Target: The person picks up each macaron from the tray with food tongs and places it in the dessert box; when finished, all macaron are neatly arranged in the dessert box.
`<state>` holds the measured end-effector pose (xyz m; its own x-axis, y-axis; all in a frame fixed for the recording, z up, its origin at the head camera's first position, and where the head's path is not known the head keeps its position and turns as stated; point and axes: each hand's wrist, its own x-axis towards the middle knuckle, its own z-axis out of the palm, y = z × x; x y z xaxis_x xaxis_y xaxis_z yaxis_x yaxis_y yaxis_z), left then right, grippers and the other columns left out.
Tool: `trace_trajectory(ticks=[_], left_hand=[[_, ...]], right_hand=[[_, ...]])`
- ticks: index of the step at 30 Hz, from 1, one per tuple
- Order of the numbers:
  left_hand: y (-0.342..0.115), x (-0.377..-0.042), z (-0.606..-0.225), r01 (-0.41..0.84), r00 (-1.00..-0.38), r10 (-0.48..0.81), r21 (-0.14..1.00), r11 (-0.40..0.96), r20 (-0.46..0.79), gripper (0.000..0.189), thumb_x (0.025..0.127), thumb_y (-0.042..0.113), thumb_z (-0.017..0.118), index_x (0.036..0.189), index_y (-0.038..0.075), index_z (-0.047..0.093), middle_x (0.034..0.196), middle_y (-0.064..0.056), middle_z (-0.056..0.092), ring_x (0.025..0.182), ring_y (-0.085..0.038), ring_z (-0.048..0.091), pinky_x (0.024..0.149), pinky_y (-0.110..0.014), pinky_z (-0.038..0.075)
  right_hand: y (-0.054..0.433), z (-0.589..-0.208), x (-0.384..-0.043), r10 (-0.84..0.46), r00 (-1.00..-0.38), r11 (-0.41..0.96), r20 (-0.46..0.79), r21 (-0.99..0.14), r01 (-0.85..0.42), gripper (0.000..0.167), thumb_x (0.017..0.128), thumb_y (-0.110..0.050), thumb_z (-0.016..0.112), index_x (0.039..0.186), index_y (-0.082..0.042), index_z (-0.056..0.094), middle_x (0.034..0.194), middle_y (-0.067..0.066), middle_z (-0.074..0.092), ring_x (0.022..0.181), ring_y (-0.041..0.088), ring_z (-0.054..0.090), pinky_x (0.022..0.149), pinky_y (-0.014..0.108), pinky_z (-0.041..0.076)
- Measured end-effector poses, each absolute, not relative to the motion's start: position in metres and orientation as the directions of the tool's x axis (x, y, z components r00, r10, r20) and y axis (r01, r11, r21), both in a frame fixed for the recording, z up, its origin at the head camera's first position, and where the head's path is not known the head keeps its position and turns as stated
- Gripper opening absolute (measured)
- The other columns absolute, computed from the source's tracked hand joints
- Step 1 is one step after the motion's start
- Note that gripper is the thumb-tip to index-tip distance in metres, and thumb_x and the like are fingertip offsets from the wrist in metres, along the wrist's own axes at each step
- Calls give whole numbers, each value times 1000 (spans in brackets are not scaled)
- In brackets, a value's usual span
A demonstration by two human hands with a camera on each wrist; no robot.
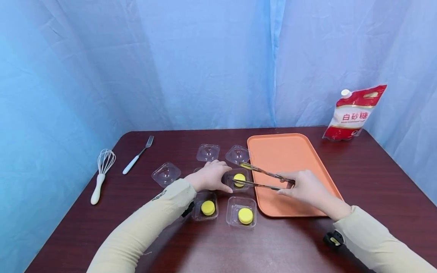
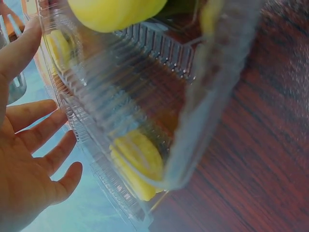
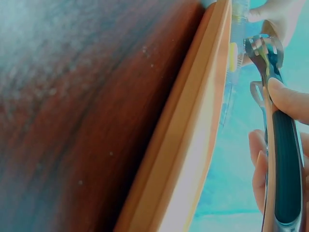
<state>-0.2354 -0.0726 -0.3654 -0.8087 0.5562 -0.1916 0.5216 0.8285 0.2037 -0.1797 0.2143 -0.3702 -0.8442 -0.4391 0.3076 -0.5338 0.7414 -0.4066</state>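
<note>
In the head view my right hand [image 1: 305, 187] holds metal tongs [image 1: 261, 170], also large in the right wrist view, where their dark-inlaid handle [image 3: 287, 169] lies in the fingers. Their arms stand apart, tips over a clear plastic box [image 1: 246, 187] with a yellow macaron [image 1: 239, 180]. Beside that box, my left hand [image 1: 212, 176] reaches with fingers spread; the left wrist view shows its fingers [image 2: 36, 130] loosely extended at the box walls, gripping nothing. Two nearer boxes each hold a yellow macaron, one left [image 1: 208, 207], one right [image 1: 245, 215]. My left hand partly hides another box.
Clear domed lids lie behind and left of the boxes: one left [image 1: 166, 174], two at the back [image 1: 208, 152]. An orange tray [image 1: 280, 151] lies under my right hand. A whisk [image 1: 99, 185] and fork [image 1: 138, 155] lie left; a red-and-white sugar pouch [image 1: 353, 117] stands back right.
</note>
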Motion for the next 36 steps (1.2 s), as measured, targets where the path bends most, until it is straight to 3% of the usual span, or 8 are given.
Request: trace_trajectory(ticks=[5, 12, 28, 36], left_hand=[[-73, -236, -367, 526, -808, 555, 182, 830, -198, 75, 76, 48, 75, 136, 11, 52, 134, -7, 54, 122, -25, 46, 107, -47, 34], [-72, -235, -366, 542, -803, 561, 146, 828, -201, 75, 78, 49, 73, 138, 11, 50, 133, -6, 55, 120, -23, 46, 107, -46, 34], [-73, -232, -365, 552, -800, 571, 148, 821, -185, 73, 79, 47, 73, 137, 9, 50, 134, -8, 54, 121, -25, 46, 108, -48, 32], [-73, -234, -366, 540, -804, 560, 150, 828, -198, 75, 77, 49, 73, 138, 11, 50, 134, -6, 54, 122, -24, 46, 109, -48, 32]], right_hand=[[218, -368, -182, -393, -890, 718, 231, -527, -454, 28, 71, -13, 82, 96, -3, 72, 68, -6, 63, 57, -2, 49, 52, 20, 43], [230, -362, -184, -378, -918, 668, 118, -652, -359, 40, 76, -7, 77, 112, 4, 66, 83, 2, 69, 65, 2, 54, 57, 20, 46], [289, -357, -194, -227, -974, 698, -5, -699, -159, 62, 80, -21, 75, 134, 1, 52, 109, 20, 68, 90, 9, 65, 72, 21, 55], [322, -358, -199, -123, -992, 695, -40, -717, -58, 71, 85, -27, 71, 141, 2, 40, 124, 31, 55, 87, -13, 57, 70, 19, 54]])
